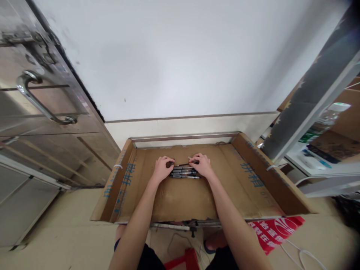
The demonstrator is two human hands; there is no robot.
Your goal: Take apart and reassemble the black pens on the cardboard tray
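Several black-and-clear pens lie side by side in a row on the cardboard surface. My left hand is closed on the left end of the pen farthest from me, at the top of the row. At that pen's other end, my right hand has its thumb and fingers pinched together. The pen spans the gap between both hands. My fingers partly hide its two ends. The other pens lie just below it, with their dark caps to the left.
Folded cardboard sides with blue printing rise at left and right. Behind stands a white wall. A metal door with a handle is on the left; a shelf with a plastic bottle is on the right. Red printed cloth hangs below.
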